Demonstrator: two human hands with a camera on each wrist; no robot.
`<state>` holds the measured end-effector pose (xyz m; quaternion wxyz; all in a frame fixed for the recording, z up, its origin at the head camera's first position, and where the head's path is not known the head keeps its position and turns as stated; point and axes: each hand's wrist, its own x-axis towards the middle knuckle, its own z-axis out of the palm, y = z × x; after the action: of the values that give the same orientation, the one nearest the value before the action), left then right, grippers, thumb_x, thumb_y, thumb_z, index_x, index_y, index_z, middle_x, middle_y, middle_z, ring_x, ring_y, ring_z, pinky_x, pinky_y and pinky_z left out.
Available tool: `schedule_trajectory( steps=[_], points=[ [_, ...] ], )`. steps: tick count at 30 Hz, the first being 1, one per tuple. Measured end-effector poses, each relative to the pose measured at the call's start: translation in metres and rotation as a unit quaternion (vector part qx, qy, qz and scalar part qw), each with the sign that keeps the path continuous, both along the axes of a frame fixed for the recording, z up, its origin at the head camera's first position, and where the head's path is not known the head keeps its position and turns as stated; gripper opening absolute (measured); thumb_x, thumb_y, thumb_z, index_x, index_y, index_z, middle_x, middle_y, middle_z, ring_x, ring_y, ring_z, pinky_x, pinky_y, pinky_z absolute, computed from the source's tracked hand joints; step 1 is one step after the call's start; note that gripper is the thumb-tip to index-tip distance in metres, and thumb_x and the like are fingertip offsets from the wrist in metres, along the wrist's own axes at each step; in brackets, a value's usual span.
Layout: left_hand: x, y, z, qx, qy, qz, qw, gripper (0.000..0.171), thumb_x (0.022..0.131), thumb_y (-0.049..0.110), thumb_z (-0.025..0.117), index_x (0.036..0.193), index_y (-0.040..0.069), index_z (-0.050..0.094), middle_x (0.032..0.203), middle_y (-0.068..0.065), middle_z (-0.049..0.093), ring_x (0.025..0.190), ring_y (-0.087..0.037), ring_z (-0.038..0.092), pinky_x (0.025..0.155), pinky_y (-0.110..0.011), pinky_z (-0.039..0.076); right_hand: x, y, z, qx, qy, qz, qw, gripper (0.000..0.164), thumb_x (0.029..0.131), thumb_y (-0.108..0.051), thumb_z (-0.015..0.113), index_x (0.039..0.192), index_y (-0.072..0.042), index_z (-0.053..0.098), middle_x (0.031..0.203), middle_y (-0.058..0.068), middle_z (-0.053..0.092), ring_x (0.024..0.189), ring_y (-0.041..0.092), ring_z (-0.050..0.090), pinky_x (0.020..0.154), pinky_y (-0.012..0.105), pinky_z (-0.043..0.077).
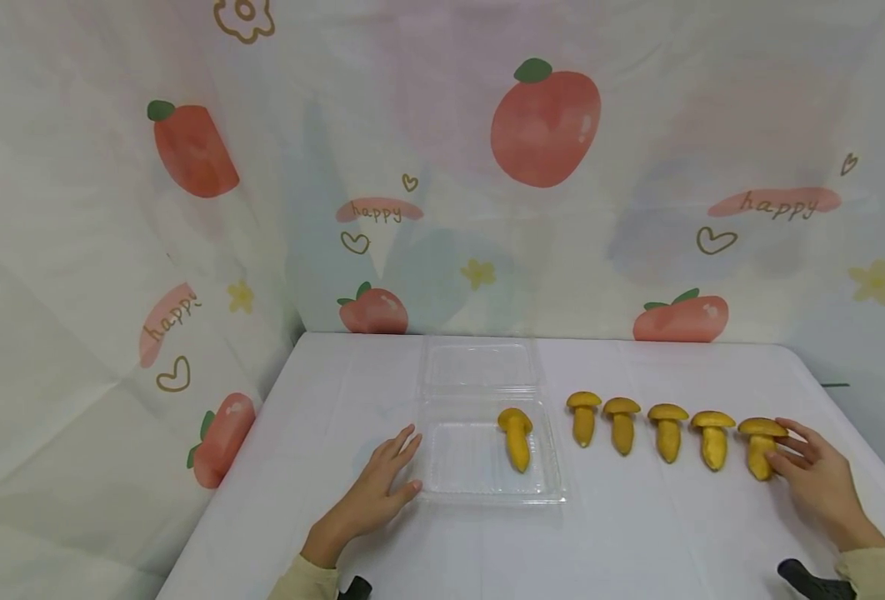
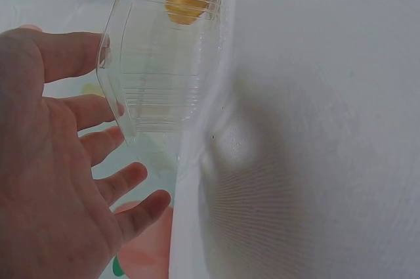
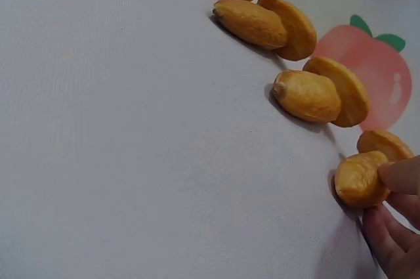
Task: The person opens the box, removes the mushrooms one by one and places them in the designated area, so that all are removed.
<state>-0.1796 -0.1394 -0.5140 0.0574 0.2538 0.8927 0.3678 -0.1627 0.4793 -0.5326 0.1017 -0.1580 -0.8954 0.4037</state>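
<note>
A clear plastic clamshell box point(image 1: 453, 492) lies with its lid laid back on the white table. Inside its right half is one yellow mushroom point(image 1: 518, 440). My left hand point(image 1: 378, 485) is at the box's left side, fingers spread; in the left wrist view the thumb and index fingertip of this hand point(image 2: 72, 141) meet the clear rim. Several more yellow mushrooms stretch in a row to the right of the box. At the row's right end, my right hand point(image 1: 817, 475) pinches the last mushroom point(image 1: 760, 454) between thumb and fingers, its stem point(image 3: 359, 180) showing close over the cloth.
The box's clear lid point(image 1: 480, 367) lies toward the back of the table. A white cloth point(image 1: 622, 533) covers the tabletop, and a printed curtain point(image 1: 442, 275) hangs along the back and left edges. Dark wrist-mount parts point(image 1: 810, 579) show below the hands.
</note>
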Motion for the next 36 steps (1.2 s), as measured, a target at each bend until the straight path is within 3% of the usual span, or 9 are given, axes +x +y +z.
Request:
schedule_trajectory(
  steps=[6, 14, 21, 30, 32, 34, 36],
  points=[
    [0.000, 0.001, 0.000, -0.003, -0.001, -0.001, 1.0000, 0.064, 0.103, 0.024, 0.056, 0.158, 0.003, 0.031, 0.169, -0.016, 0.019, 0.151, -0.050, 0.021, 0.114, -0.075, 0.025, -0.001, 0.005, -0.007, -0.003, 0.002, -0.007, 1.000, 0.066, 0.103, -0.011, 0.056, 0.158, 0.002, 0.024, 0.138, 0.046, 0.043, 0.077, -0.032, 0.034, 0.063, 0.006, 0.050],
    [0.000, 0.001, 0.001, -0.010, -0.005, -0.004, 0.9999, 0.065, 0.104, 0.026, 0.054, 0.159, 0.004, 0.029, 0.170, -0.015, 0.016, 0.152, -0.049, 0.019, 0.114, -0.075, 0.024, -0.004, 0.007, -0.011, 0.005, -0.026, -0.022, 0.999, 0.064, 0.104, -0.011, 0.053, 0.158, 0.002, 0.022, 0.142, 0.045, 0.043, 0.082, -0.028, 0.024, 0.061, 0.003, 0.047],
    [0.000, 0.001, 0.003, -0.018, 0.000, -0.003, 0.9998, 0.065, 0.104, 0.026, 0.055, 0.159, 0.004, 0.029, 0.170, -0.015, 0.017, 0.152, -0.049, 0.019, 0.115, -0.074, 0.025, -0.004, 0.008, -0.010, 0.004, -0.020, -0.008, 1.000, 0.065, 0.105, -0.015, 0.052, 0.159, 0.001, 0.021, 0.142, 0.046, 0.042, 0.081, -0.028, 0.026, 0.063, 0.002, 0.046],
    [0.000, 0.000, 0.006, -0.026, -0.005, -0.007, 0.9996, 0.065, 0.104, 0.027, 0.054, 0.160, 0.005, 0.028, 0.171, -0.014, 0.016, 0.153, -0.049, 0.018, 0.116, -0.073, 0.025, -0.003, 0.011, -0.013, -0.006, -0.040, -0.022, 0.999, 0.068, 0.106, -0.025, 0.053, 0.161, -0.006, 0.018, 0.150, 0.041, 0.037, 0.086, -0.026, 0.031, 0.065, -0.001, 0.044],
    [0.000, 0.000, 0.007, -0.025, -0.008, -0.005, 0.9996, 0.065, 0.104, 0.027, 0.055, 0.159, 0.005, 0.028, 0.171, -0.013, 0.016, 0.153, -0.049, 0.018, 0.116, -0.073, 0.024, -0.004, 0.012, -0.013, -0.003, -0.053, -0.026, 0.998, 0.070, 0.106, -0.026, 0.053, 0.161, -0.008, 0.016, 0.153, 0.038, 0.036, 0.096, -0.017, 0.046, 0.065, 0.000, 0.045],
    [0.001, 0.000, 0.006, -0.025, -0.012, -0.004, 0.9996, 0.065, 0.104, 0.027, 0.055, 0.160, 0.005, 0.028, 0.171, -0.012, 0.015, 0.153, -0.049, 0.017, 0.117, -0.072, 0.024, -0.005, 0.012, -0.014, -0.001, -0.068, -0.030, 0.997, 0.071, 0.106, -0.028, 0.052, 0.162, -0.012, 0.012, 0.156, 0.036, 0.033, 0.118, 0.006, 0.057, 0.068, 0.003, 0.049],
    [0.001, 0.000, 0.006, -0.024, -0.015, -0.003, 0.9996, 0.065, 0.104, 0.027, 0.055, 0.160, 0.006, 0.028, 0.171, -0.011, 0.015, 0.154, -0.048, 0.017, 0.117, -0.071, 0.024, -0.006, 0.012, -0.014, -0.002, -0.084, -0.033, 0.996, 0.072, 0.107, -0.030, 0.051, 0.162, -0.017, 0.008, 0.160, 0.032, 0.030, 0.139, 0.032, 0.047, 0.073, 0.007, 0.053]
  ],
)
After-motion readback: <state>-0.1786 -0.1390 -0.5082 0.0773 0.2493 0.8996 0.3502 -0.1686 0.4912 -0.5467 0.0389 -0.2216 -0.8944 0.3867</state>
